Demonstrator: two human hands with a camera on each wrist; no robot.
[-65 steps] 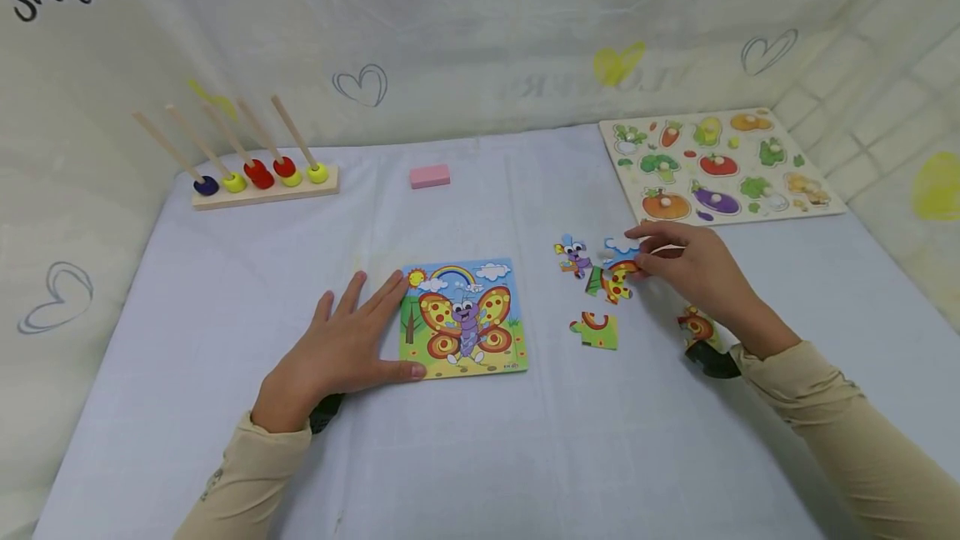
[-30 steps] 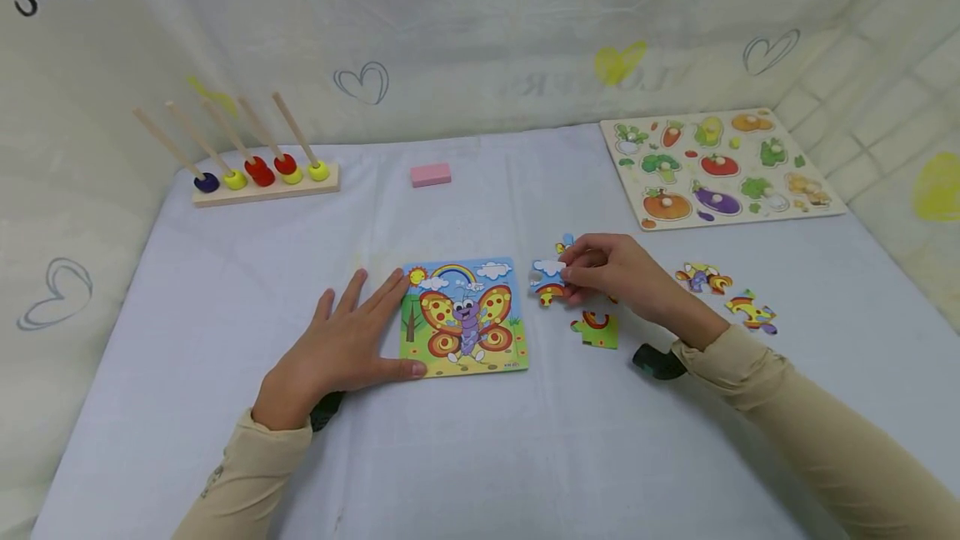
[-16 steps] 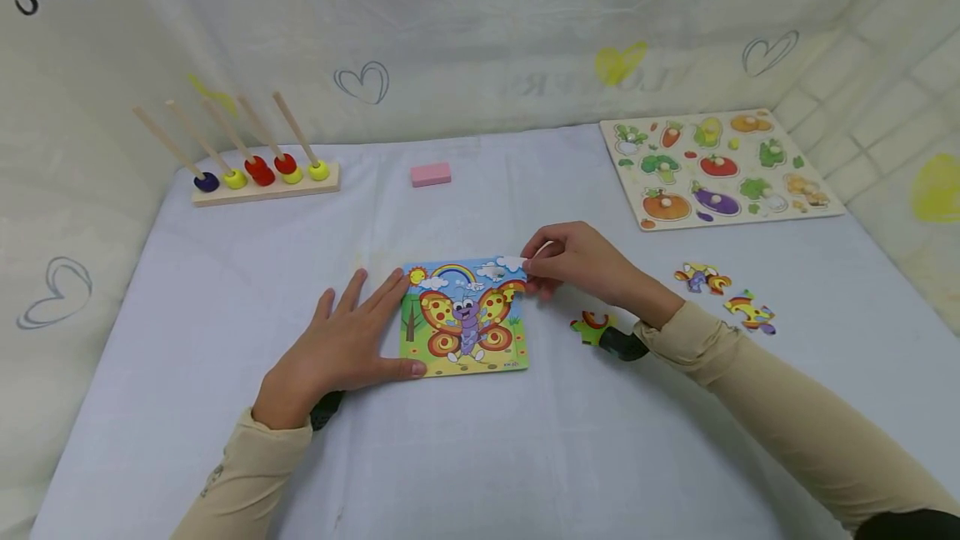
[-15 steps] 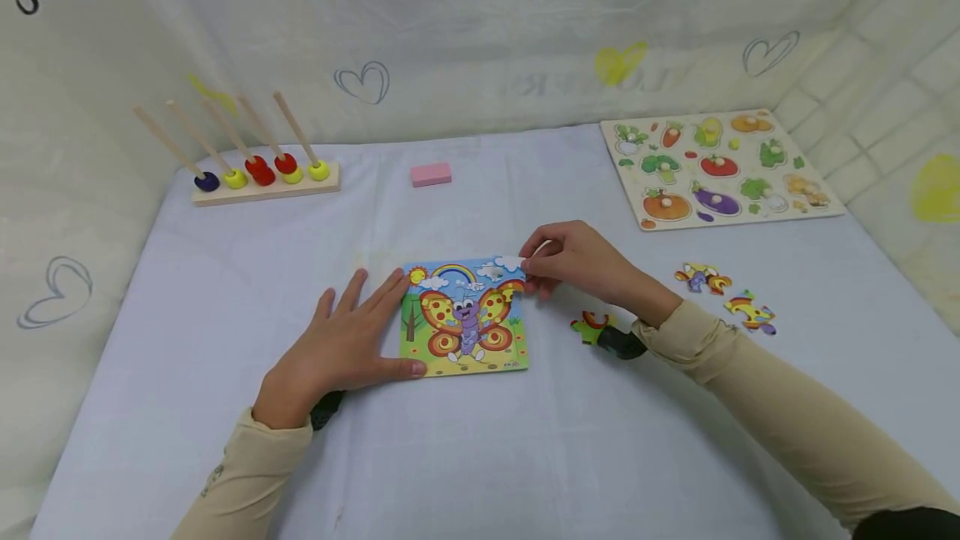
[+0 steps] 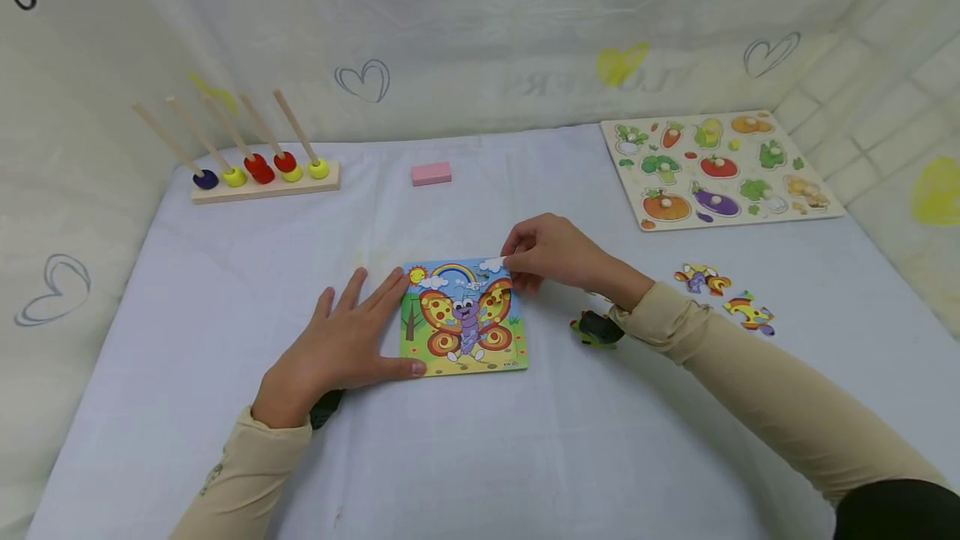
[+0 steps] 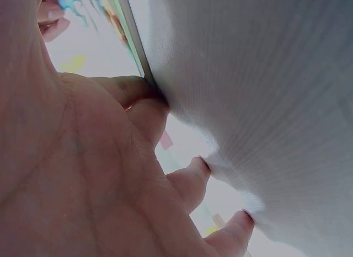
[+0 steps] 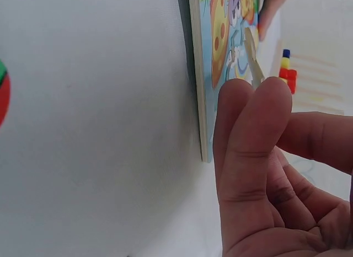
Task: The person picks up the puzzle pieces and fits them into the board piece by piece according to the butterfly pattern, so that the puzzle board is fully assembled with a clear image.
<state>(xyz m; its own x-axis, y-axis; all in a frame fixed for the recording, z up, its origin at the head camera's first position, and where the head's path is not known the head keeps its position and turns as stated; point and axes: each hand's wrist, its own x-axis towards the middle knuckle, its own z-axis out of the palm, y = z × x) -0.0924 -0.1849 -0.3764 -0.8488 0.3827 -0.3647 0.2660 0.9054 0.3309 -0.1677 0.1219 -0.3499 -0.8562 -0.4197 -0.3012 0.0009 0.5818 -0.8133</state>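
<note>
A square butterfly puzzle board (image 5: 450, 361) lies flat on the white cloth. My left hand (image 5: 341, 352) is spread along its left side, thumb at the lower left corner and fingertips near the upper left. At the upper right corner, my right hand (image 5: 555, 255) pinches a jigsaw piece (image 5: 491, 265) with a cloud on it, over the board. In the right wrist view the piece (image 7: 252, 53) shows edge-on, tilted above the picture. A green loose piece (image 5: 584, 338) is partly hidden below my right wrist's camera.
Two more colourful jigsaw pieces (image 5: 702, 278) lie to the right, beyond my forearm. A vegetable knob puzzle (image 5: 693, 165) sits at the back right. A pink block (image 5: 431, 174) is at the back middle, and a bead-and-peg stand (image 5: 300, 186) at the back left.
My right hand has picked up the cloud piece from the loose ones and carried it left to the board's upper right corner. My left hand has stayed in place.
</note>
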